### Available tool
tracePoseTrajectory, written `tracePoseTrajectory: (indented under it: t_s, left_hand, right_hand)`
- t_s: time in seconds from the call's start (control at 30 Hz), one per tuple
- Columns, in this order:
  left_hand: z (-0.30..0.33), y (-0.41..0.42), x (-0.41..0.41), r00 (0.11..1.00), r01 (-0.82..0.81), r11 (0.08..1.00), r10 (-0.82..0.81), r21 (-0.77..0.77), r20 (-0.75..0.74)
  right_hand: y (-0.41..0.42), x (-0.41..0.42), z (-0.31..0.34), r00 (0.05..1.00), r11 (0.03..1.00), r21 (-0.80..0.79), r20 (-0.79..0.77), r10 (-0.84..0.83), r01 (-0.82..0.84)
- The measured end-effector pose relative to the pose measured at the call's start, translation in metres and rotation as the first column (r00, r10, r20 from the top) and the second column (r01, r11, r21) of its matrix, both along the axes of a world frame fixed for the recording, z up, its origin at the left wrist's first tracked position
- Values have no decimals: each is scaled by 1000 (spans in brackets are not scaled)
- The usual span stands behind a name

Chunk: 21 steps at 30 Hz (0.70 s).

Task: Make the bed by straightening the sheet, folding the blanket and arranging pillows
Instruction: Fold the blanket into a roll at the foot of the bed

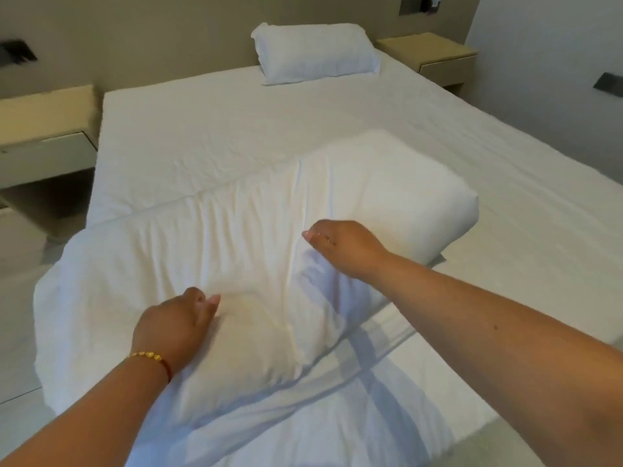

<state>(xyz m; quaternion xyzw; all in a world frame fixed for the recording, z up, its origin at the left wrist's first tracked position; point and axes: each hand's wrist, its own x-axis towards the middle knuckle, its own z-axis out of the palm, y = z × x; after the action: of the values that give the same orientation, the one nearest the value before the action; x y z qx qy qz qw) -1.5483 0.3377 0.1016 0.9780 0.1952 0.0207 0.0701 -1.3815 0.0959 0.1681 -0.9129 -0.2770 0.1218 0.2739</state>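
my left hand [175,320] and right hand [340,246] are open, fingers relaxed, on the folded blanket [236,230]; one pillow [317,52] lies far on the bed [202,129].

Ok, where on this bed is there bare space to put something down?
Bare sheet lies between the far pillow and the folded blanket, and along the right edge. The near end is crowded by blanket and both hands.

Both forearms are bare, with no sleeves showing. The left wrist wears a thin bracelet [153,359]: small gold beads [145,354] on a red cord, just behind the left hand [175,323].
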Motion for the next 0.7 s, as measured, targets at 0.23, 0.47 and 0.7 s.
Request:
tracePoseTrajectory:
  t_s: [0.23, 0.47, 0.7]
  left_hand:
    - [33, 29, 45, 795, -596, 802, 585, 27, 161]
    - [-1, 56, -24, 498, -867, 487, 855, -111, -143]
    - [-2, 75, -50, 583, -806, 560, 807, -190, -94]
  right_hand:
    - [-67, 159, 36, 863, 876, -123, 277, -422, 467]
    - [-106, 146, -30, 834, 778, -338, 41, -550, 530]
    - [-115, 117, -45, 844, 805, -278, 41, -535, 524]
